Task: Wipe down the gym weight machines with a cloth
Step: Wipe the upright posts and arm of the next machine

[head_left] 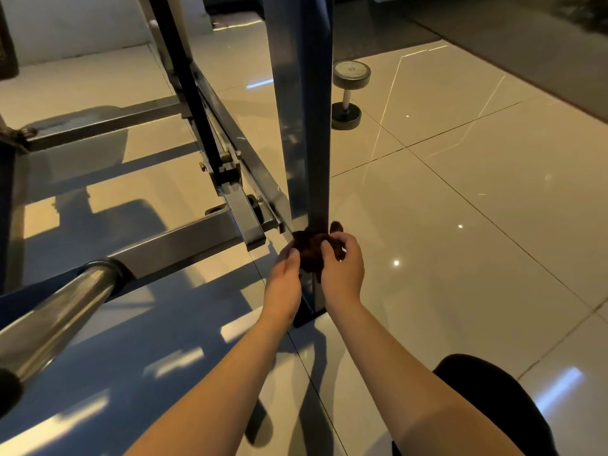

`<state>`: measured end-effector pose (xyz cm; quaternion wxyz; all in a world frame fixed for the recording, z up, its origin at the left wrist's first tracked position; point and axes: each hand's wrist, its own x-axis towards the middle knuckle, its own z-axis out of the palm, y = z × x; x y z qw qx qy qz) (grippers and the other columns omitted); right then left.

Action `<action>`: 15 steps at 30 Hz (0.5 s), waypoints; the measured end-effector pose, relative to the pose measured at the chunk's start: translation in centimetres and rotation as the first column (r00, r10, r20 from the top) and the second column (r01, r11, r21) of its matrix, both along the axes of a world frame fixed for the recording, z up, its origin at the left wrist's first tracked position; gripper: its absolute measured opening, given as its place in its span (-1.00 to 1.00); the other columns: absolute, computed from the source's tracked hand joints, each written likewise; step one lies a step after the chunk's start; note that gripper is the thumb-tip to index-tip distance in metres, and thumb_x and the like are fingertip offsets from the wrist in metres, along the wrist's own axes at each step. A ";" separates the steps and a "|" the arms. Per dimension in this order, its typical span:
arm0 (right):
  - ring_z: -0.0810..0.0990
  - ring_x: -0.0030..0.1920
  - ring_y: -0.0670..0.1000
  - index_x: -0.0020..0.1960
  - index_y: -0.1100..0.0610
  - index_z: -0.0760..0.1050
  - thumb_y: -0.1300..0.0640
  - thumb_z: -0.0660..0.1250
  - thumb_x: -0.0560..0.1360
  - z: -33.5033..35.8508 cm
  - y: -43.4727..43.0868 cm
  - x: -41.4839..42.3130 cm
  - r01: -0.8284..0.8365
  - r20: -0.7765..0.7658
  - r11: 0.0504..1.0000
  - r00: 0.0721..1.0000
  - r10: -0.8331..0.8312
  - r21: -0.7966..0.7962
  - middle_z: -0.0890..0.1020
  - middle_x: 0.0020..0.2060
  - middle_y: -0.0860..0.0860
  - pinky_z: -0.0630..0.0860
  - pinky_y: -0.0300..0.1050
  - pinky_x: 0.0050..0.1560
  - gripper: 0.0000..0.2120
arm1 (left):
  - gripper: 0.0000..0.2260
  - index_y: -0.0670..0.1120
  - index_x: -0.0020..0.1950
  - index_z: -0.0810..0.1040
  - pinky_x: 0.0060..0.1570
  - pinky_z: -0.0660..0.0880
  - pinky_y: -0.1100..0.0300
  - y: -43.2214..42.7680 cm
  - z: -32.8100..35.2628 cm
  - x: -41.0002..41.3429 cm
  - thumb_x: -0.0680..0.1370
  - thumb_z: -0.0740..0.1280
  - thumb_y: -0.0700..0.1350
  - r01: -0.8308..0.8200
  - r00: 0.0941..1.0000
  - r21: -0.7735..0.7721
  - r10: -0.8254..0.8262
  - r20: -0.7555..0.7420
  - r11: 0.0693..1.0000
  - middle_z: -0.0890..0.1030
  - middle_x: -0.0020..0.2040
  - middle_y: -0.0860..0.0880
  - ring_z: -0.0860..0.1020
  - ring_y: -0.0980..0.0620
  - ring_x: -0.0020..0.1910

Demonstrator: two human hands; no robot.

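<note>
As open cream floor tile [460, 209] flanks the blue square steel post [306, 126], left hand [285, 273] and right hand [342, 269] clutch a crumpled brown cloth [311, 245] round its lower edges.

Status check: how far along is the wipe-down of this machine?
Done: cannot tell; no part looks plainly wiped. In hand: the left hand and right hand both grip the cloth wrapped round the post, low, just above its foot. Left, likely: the short stretch down to the foot, the base rails and the chrome bar.
</note>
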<state>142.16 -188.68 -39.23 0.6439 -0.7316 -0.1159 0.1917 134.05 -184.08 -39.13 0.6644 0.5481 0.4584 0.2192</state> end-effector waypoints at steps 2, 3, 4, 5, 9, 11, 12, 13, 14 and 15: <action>0.59 0.16 -0.03 0.13 -0.06 0.52 0.18 0.32 0.63 -0.8 -0.5 0.4 0.020 -0.113 1.000 0.993 -0.021 -0.009 0.58 0.12 -0.09 0.63 -0.26 0.01 -0.83 | -0.78 0.24 0.31 0.41 0.35 0.34 0.07 0.0 -0.5 0.0 0.73 0.05 0.07 0.036 0.999 0.022 -0.036 -0.022 0.999 0.57 0.20 0.12 0.47 0.00 0.36; 0.60 0.15 -0.02 0.14 -0.04 0.53 0.19 0.31 0.63 -0.9 -0.8 0.6 0.014 -0.137 1.000 0.990 -0.015 -0.008 0.59 0.12 -0.07 0.61 -0.34 -0.11 -0.84 | -0.79 0.24 0.30 0.40 0.29 0.33 0.10 -0.1 -0.8 0.0 0.74 0.05 0.07 0.041 0.999 0.025 -0.040 -0.022 0.999 0.57 0.17 0.13 0.48 0.01 0.34; 0.60 0.14 -0.02 0.15 -0.02 0.54 0.20 0.32 0.62 -0.8 -1.0 0.6 0.004 -0.140 1.000 0.990 -0.005 -0.007 0.60 0.13 -0.05 0.59 -0.38 -0.17 -0.84 | -0.81 0.24 0.28 0.39 0.26 0.32 0.13 -0.3 -0.9 0.0 0.74 0.05 0.06 0.036 0.999 0.021 -0.036 -0.019 0.999 0.57 0.15 0.14 0.49 0.02 0.33; 0.60 0.15 -0.04 0.16 -0.02 0.55 0.19 0.34 0.61 -0.4 -1.0 0.6 -0.006 -0.125 1.000 0.992 0.006 0.007 0.60 0.14 -0.05 0.59 -0.38 -0.15 -0.83 | -0.82 0.24 0.26 0.39 0.24 0.31 0.13 -0.5 -1.0 0.0 0.74 0.05 0.05 0.025 1.000 0.014 -0.024 -0.009 1.000 0.56 0.15 0.13 0.48 0.03 0.32; 0.56 0.16 -0.14 0.20 -0.05 0.53 0.12 0.40 0.58 2.0 -0.1 0.0 -0.059 0.067 0.996 0.996 0.055 0.062 0.54 0.17 -0.13 0.56 -0.38 0.06 -0.78 | -0.80 0.25 0.30 0.40 0.39 0.37 0.05 -0.9 -1.2 0.1 0.73 0.07 0.08 -0.040 0.998 -0.013 0.041 0.051 0.999 0.58 0.23 0.11 0.48 0.03 0.35; 0.54 0.16 -0.16 0.20 -0.02 0.53 0.14 0.40 0.58 2.1 0.3 0.1 -0.047 0.148 0.998 0.988 0.041 0.041 0.51 0.14 -0.13 0.50 -0.50 0.01 -0.79 | -0.80 0.26 0.29 0.42 0.42 0.37 -0.03 -0.5 -1.7 0.1 0.73 0.08 0.06 -0.036 0.998 -0.011 0.037 0.051 0.999 0.60 0.24 0.11 0.49 0.04 0.35; 0.54 0.15 -0.15 0.18 -0.02 0.53 0.15 0.39 0.59 1.6 0.4 0.2 -0.042 0.157 0.999 0.987 0.038 0.024 0.52 0.13 -0.13 0.49 -0.52 0.00 -0.81 | -0.79 0.28 0.28 0.42 0.41 0.38 -0.03 -0.2 -2.0 0.0 0.73 0.08 0.05 -0.019 0.999 -0.004 0.019 0.042 1.000 0.60 0.24 0.11 0.49 0.05 0.35; 0.55 0.14 -0.14 0.15 -0.03 0.53 0.17 0.37 0.59 0.9 0.2 0.2 -0.046 0.132 0.999 0.990 0.044 0.011 0.53 0.11 -0.12 0.50 -0.50 -0.01 -0.83 | -0.79 0.31 0.27 0.41 0.38 0.41 0.02 -0.1 -2.2 -0.2 0.73 0.08 0.05 -0.002 1.000 0.006 0.001 0.029 1.000 0.60 0.23 0.12 0.50 0.07 0.33; 0.57 0.14 -0.11 0.11 -0.05 0.52 0.19 0.36 0.60 0.0 -0.2 0.2 -0.051 0.082 0.999 0.995 0.052 -0.012 0.55 0.09 -0.12 0.52 -0.44 0.00 -0.83 | -0.79 0.34 0.28 0.38 0.28 0.44 0.14 -0.2 -2.5 -0.5 0.73 0.10 0.05 0.018 1.000 0.023 -0.018 0.005 1.000 0.61 0.19 0.14 0.52 0.11 0.28; 0.58 0.14 -0.09 0.08 -0.08 0.52 0.19 0.35 0.60 -1.0 -0.7 0.1 -0.051 0.033 0.998 0.998 0.053 -0.043 0.58 0.06 -0.13 0.54 -0.37 0.03 -0.82 | -0.76 0.34 0.33 0.32 0.13 0.46 0.30 -0.4 -3.0 -0.9 0.72 0.12 0.03 0.045 0.998 0.040 -0.044 -0.033 0.998 0.61 0.13 0.17 0.55 0.18 0.18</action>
